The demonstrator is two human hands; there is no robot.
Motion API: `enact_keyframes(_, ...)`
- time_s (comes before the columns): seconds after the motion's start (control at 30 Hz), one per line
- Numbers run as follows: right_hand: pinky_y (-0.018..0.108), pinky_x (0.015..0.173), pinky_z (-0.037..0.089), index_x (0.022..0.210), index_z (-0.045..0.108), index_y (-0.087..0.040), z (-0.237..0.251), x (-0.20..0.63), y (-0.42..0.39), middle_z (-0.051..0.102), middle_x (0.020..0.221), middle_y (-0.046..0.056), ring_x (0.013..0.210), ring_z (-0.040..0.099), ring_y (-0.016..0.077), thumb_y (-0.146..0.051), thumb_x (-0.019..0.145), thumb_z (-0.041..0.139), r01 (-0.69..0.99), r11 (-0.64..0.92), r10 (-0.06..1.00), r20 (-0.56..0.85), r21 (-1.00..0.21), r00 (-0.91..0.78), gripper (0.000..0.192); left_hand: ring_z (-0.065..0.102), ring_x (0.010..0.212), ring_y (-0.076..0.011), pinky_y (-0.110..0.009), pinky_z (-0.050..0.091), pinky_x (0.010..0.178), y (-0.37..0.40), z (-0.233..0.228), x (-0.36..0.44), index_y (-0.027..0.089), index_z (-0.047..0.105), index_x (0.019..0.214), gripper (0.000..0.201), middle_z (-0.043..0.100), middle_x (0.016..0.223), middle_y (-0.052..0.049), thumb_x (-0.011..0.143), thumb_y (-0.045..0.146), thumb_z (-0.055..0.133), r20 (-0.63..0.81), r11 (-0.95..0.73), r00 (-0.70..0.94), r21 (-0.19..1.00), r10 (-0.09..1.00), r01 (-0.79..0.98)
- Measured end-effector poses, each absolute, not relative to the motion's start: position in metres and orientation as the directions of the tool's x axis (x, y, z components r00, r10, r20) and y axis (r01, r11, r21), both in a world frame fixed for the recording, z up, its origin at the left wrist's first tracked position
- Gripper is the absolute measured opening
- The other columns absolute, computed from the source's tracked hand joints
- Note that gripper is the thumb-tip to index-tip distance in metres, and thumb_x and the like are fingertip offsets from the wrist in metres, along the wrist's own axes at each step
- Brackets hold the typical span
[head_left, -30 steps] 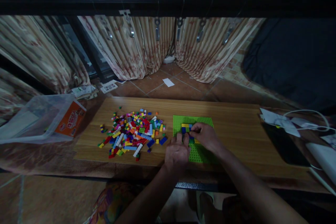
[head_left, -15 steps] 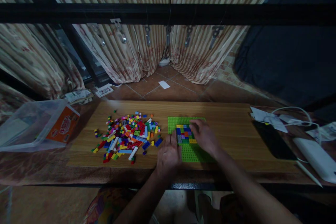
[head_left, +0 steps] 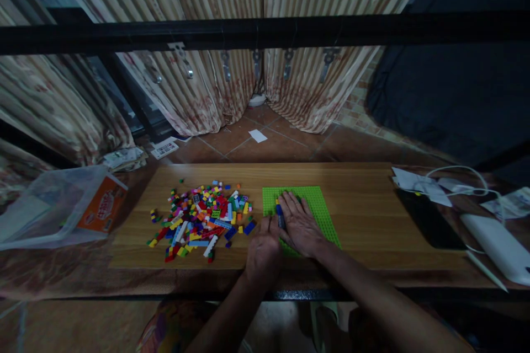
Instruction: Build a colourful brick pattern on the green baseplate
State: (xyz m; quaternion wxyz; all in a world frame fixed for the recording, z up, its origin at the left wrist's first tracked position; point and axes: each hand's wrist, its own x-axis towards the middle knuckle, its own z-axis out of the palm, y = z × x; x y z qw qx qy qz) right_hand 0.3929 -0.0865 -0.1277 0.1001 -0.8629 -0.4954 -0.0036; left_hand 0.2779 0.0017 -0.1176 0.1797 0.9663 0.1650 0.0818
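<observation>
In the head view, the right hand [head_left: 301, 226] lies palm down and flat on the green baseplate [head_left: 318, 209], its fingers [head_left: 290, 201] stretched out and spread toward the far edge, gripping nothing. It covers most of the small block of assembled bricks [head_left: 279, 214], of which only a blue and yellow sliver shows at the hand's left side. The right forearm runs in from the lower right, crossing the near edge of the wooden surface [head_left: 364, 215].

The left hand [head_left: 261, 249] rests at the baseplate's near left corner, loosely curled, knuckles up; its fingertips touch the plate's left edge just beside the assembled bricks. Whether it has hold of anything cannot be told. Its forearm comes up from below centre.

Left of the baseplate, a loose pile of coloured bricks [head_left: 202, 215] lies scattered on the surface. Farther left sits a clear plastic box [head_left: 53, 204] with an orange label.
</observation>
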Motion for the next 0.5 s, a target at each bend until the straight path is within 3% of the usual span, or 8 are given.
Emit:
enact_keyframes(0.23, 0.050, 0.114, 0.015, 0.144, 0.028, -0.006, -0.139, 0.393, -0.088, 0.027, 0.152, 0.016, 0.142, 0.017, 0.0277, -0.044, 0.089, 0.039, 0.864, -0.497, 0.854, 0.131, -0.083, 0.504, 0.068, 0.059, 0.107, -0.0205, -0.029, 0.051, 0.090, 0.000, -0.119, 0.275, 0.012, 0.046, 0.131, 0.046, 0.055, 0.125, -0.012, 0.085, 0.012, 0.041, 0.071, -0.830, 0.913, 0.450, 0.402, 0.330)
enact_keyframes(0.5, 0.050, 0.114, 0.017, 0.148, 0.017, -0.010, -0.153, 0.398, -0.094, 0.026, 0.153, 0.013, 0.142, 0.015, 0.0255, -0.037, 0.091, 0.033, 0.876, -0.483, 0.865, 0.161, 0.014, 0.475, 0.066, 0.059, 0.100, -0.0216, -0.032, 0.052, 0.087, -0.005, -0.107, 0.270, 0.016, 0.049, 0.124, 0.042, 0.058, 0.116, -0.010, 0.082, 0.019, 0.045, 0.074, -0.755, 0.908, 0.586, 0.413, 0.296)
